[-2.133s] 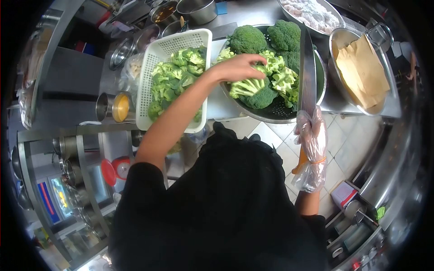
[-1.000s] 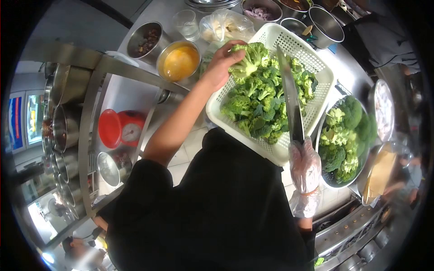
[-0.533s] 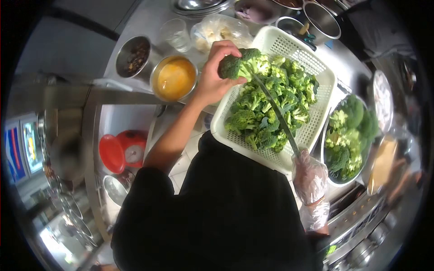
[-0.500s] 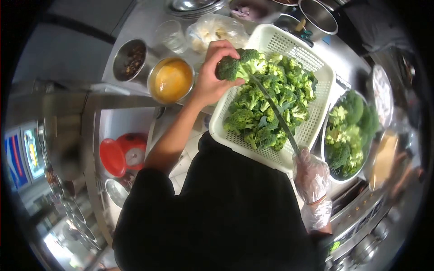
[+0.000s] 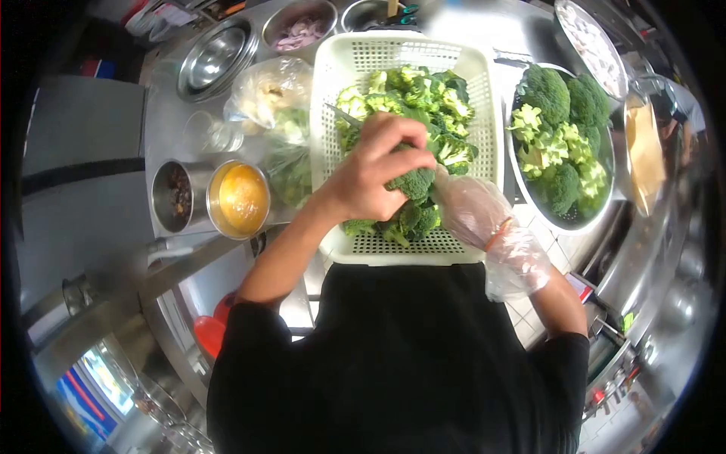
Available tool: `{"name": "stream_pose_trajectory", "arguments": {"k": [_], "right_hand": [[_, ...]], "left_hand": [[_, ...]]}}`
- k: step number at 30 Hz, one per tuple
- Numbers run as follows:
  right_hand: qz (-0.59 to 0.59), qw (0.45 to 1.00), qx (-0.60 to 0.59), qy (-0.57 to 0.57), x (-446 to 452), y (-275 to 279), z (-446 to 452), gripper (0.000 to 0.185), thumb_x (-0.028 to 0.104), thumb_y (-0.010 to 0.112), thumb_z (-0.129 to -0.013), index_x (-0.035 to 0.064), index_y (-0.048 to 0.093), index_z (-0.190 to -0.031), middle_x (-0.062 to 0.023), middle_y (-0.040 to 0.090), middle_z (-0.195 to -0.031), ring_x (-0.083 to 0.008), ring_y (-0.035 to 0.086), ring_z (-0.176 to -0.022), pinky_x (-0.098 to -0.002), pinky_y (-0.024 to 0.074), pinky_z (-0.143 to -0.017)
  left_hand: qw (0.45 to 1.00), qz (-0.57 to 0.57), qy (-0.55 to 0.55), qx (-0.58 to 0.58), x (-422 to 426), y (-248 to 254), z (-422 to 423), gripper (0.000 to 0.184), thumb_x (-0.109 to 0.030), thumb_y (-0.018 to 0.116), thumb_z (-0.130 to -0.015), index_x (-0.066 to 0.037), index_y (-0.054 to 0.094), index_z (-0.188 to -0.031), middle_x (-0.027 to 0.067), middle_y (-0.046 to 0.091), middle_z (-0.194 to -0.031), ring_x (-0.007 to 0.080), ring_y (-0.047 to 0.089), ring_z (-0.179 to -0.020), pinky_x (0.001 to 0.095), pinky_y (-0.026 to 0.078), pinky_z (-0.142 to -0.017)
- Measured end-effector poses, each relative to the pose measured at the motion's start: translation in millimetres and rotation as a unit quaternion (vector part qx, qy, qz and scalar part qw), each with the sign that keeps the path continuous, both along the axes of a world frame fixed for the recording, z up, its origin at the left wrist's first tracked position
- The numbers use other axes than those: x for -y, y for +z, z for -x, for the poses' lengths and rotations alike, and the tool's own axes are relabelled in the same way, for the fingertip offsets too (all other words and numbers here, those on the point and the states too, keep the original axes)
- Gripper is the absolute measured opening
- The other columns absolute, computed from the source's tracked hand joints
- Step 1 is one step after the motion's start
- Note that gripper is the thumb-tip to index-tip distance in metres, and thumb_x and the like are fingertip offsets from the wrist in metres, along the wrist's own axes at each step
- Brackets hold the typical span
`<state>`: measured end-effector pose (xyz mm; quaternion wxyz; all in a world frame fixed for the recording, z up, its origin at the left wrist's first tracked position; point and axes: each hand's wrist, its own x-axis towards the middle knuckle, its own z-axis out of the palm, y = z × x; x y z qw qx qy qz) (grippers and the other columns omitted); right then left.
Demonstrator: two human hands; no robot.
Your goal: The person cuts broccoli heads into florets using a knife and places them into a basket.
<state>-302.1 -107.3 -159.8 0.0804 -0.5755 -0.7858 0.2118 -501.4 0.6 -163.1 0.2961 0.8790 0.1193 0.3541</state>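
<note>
My bare left hand (image 5: 374,170) is closed around a broccoli head (image 5: 414,184), held over the white perforated basket (image 5: 327,83). Beside it, touching or nearly so, is my right hand (image 5: 476,216) in a clear plastic glove, its fingers curled round a knife. Most of the knife (image 5: 344,116) is hidden behind my left hand; a strip of dark blade shows past the knuckles. Cut broccoli florets (image 5: 454,151) fill the basket's middle below both hands.
Right of the basket sits a white colander (image 5: 516,163) of larger broccoli heads. To the left are a bowl of beaten egg (image 5: 242,200), a pot with dark pieces (image 5: 175,198), plastic bags (image 5: 272,91) and stacked metal bowls (image 5: 215,60). A person (image 5: 684,106) stands at far right.
The view has turned and shifted. My left hand has brought the broccoli head over the basket's middle, close to my right hand. The blade, plain to see before, is now mostly covered.
</note>
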Motion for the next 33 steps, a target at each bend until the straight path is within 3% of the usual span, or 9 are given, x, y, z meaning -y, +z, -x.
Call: {"name": "stream_pose_trajectory", "arguments": {"k": [4,6,8,12,14,19,29,31,33], "right_hand": [[0.079,0.991,-0.038,-0.101,1.3,20.0,-4.5,0.025,0.015,0.055,-0.092,0.0012,0.05,-0.112,-0.0207,0.061,-0.071,-0.0428,0.061,-0.07,-0.0526,0.0451,-0.062],[0.096,0.983,-0.036,-0.152,10.2,24.2,-12.5,0.026,0.017,0.056,-0.092,0.0008,0.052,-0.113,-0.0222,0.063,-0.074,-0.0431,0.062,-0.07,-0.0517,0.0462,-0.062],[0.124,0.967,-0.065,-0.212,16.0,37.0,-11.3,0.027,0.016,0.058,-0.092,-0.0006,0.054,-0.113,-0.023,0.064,-0.076,-0.0433,0.062,-0.07,-0.05,0.0476,-0.061],[0.092,0.969,-0.098,-0.207,39.7,37.9,-12.8,0.025,0.013,0.06,-0.092,-0.0029,0.057,-0.111,-0.0232,0.065,-0.077,-0.0421,0.063,-0.069,-0.0467,0.049,-0.059],[-0.016,0.989,-0.063,-0.135,44.9,43.0,-9.7,0.023,0.01,0.061,-0.091,-0.0046,0.058,-0.109,-0.0226,0.065,-0.076,-0.0403,0.064,-0.067,-0.0444,0.0489,-0.056],[0.045,0.992,0.004,-0.119,45.4,68.8,-1.3,0.023,0.008,0.061,-0.09,-0.0004,0.058,-0.112,-0.0193,0.063,-0.076,-0.0384,0.064,-0.07,-0.0443,0.0485,-0.06],[-0.005,0.994,0.076,-0.075,50.1,58.7,-1.0,0.02,0.01,0.063,-0.089,0.0015,0.062,-0.107,-0.0165,0.062,-0.068,-0.0385,0.06,-0.058,-0.0472,0.0435,-0.051],[0.001,0.992,0.107,-0.072,52.1,59.7,0.3,0.021,0.013,0.062,-0.09,0.0006,0.063,-0.107,-0.017,0.063,-0.071,-0.0381,0.06,-0.059,-0.047,0.0446,-0.052],[0.001,0.993,0.098,-0.072,54.0,53.6,-1.4,0.025,0.015,0.062,-0.091,0.0002,0.061,-0.111,-0.0171,0.063,-0.071,-0.0377,0.06,-0.059,-0.047,0.045,-0.052]], "left_hand": [[0.908,0.323,0.135,0.23,-14.6,-15.7,21.6,0.051,-0.031,0.08,-0.078,-0.002,0.064,-0.116,0.0089,0.057,-0.114,0.024,0.058,-0.104,0.0365,0.048,-0.091],[0.632,0.65,0.1,0.41,-18.7,-25.8,32.3,0.053,-0.039,0.064,-0.091,-0.002,0.057,-0.127,0.0114,0.061,-0.114,0.0279,0.06,-0.105,0.0392,0.049,-0.091],[0.502,0.74,0.007,0.448,-23.1,-41.3,48.5,0.043,-0.033,0.053,-0.095,-0.005,0.055,-0.128,0.0126,0.063,-0.116,0.0298,0.058,-0.105,0.0515,0.047,-0.088],[0.536,0.719,-0.006,0.442,-18.3,-39.6,55.4,0.04,-0.014,0.053,-0.087,-0.004,0.055,-0.126,0.0119,0.062,-0.117,0.0264,0.058,-0.105,0.0482,0.047,-0.09],[0.692,0.61,0.124,0.366,-21.8,-33.9,52.7,0.042,-0.008,0.055,-0.085,-0.005,0.055,-0.127,0.012,0.062,-0.118,0.0212,0.058,-0.107,0.0371,0.048,-0.089],[0.835,0.412,0.311,0.191,-28.9,-35.7,57.8,0.049,0.0,0.058,-0.083,-0.006,0.038,-0.127,0.007,0.044,-0.113,0.0135,0.05,-0.095,0.0275,0.043,-0.083],[0.887,0.281,0.358,0.076,-14.1,-28.2,48.1,0.044,-0.001,0.059,-0.08,-0.006,0.04,-0.118,0.0072,0.046,-0.106,0.0124,0.046,-0.089,0.0287,0.042,-0.078],[0.9,0.27,0.335,0.073,-11.3,-22.8,44.0,0.045,0.002,0.06,-0.073,-0.001,0.039,-0.113,0.0155,0.041,-0.11,0.0292,0.046,-0.107,0.0397,0.038,-0.098],[0.919,0.193,0.34,0.059,-7.1,-16.5,38.1,0.047,0.005,0.059,-0.07,-0.002,0.04,-0.112,0.0161,0.041,-0.11,0.0307,0.046,-0.108,0.0401,0.038,-0.098]]}}
